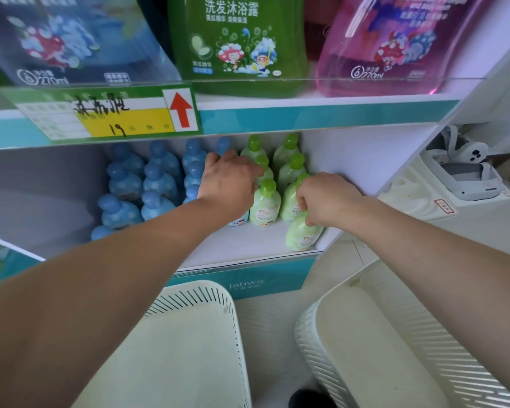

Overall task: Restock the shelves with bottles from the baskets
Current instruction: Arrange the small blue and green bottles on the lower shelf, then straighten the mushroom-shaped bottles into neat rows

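Note:
On the lower shelf [248, 245] stand rows of blue bottles [159, 181] at the left and green bottles [265, 206] at the right. My left hand [228, 181] reaches deep between the two groups, its fingers curled over a blue bottle whose base [238, 222] shows under my wrist. My right hand [324, 198] grips the cap of a green bottle [302, 234] at the shelf's front right corner. Two white baskets, one at the left [198, 295] and one at the right [315, 334], sit on the floor below, both showing bare bottoms.
The upper shelf holds large blue [71, 39], green [239, 42] and pink [395, 45] refill pouches behind a clear rail, with a price tag [109, 116] on its edge. A white headset [462, 169] lies on a counter at the right.

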Tool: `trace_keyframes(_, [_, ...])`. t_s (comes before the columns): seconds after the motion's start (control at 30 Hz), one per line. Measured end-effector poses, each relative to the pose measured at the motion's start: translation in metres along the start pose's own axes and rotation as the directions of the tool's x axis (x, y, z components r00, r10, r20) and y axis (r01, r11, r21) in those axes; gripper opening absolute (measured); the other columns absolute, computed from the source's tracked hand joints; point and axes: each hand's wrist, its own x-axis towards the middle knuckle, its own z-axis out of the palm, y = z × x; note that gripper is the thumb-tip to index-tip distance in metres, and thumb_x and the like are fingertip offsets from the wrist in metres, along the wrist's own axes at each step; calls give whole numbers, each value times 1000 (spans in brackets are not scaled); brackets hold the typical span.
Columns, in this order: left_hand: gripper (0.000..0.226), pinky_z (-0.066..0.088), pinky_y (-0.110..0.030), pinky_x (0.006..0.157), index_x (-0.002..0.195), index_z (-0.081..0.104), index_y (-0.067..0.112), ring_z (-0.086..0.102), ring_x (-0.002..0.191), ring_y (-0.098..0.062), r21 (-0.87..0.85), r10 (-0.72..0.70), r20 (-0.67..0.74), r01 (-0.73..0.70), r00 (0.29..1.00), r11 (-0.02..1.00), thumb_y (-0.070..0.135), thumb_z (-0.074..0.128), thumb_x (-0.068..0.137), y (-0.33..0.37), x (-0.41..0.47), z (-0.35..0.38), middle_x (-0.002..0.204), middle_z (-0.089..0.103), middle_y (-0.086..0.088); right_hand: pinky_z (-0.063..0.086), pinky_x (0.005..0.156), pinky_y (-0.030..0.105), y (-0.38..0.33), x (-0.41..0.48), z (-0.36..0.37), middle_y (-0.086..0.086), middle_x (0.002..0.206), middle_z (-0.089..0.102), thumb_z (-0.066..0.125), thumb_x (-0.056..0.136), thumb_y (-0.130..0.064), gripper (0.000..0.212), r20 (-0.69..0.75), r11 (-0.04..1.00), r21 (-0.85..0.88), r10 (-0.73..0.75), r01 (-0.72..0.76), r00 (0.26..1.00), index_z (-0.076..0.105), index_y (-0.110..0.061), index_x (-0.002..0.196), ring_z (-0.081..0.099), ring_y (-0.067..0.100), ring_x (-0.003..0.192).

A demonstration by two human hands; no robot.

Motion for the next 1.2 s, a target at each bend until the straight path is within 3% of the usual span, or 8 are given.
trace_keyframes(0.33, [26, 27, -36, 92, 115, 62, 28, 44, 111, -23, 25, 36, 15, -36, 999, 999, 26, 48, 94, 2, -8, -10, 111, 60, 3, 51, 84, 32, 0, -7, -3, 8, 111, 62, 77, 76, -23, 39, 43, 1000, -6, 6, -6, 999, 64, -13, 111, 62, 26, 98])
trace_keyframes(0.57, [28, 26, -37, 92, 115, 62, 29, 43, 113, -22, 34, 44, 49, -46, 998, 998, 27, 45, 93, 3, -21, -26, 110, 60, 4, 49, 86, 35, 3, -16, -5, 8, 115, 63, 55, 85, -10, 35, -69, 999, -53, 2, -5, 998, 60, -16, 120, 60, 29, 104])
trace_keyframes(0.8, [23, 29, -36, 92, 106, 63, 26, 46, 109, -23, 89, 35, 95, -44, 995, 995, 28, 44, 93, 10, -48, -63, 107, 60, 0, 46, 84, 35, -1, -53, -26, 1, 116, 62, 62, 87, -33, 31, -147, 999, 20, -44, 48, 988, 60, -24, 118, 58, 25, 107])
trace_keyframes(0.97, [27, 41, -34, 92, 116, 62, 28, 52, 111, -25, 65, -22, 178, 11, 984, 998, 33, 50, 92, 8, -75, -87, 118, 58, -3, 44, 77, 31, -10, -87, -41, 1, 114, 63, 64, 87, -35, 30, -179, 994, 83, -52, 67, 983, 62, -24, 114, 58, 24, 105])
trace_keyframes(1.2, [30, 50, -35, 89, 120, 59, 31, 54, 115, -22, 33, -36, 203, 30, 978, 999, 36, 53, 92, 11, -118, -131, 125, 57, 3, 51, 83, 36, -23, -141, -76, 3, 107, 64, 64, 87, -32, 27, -248, 988, 100, -94, 122, 964, 64, -19, 110, 58, 25, 102])
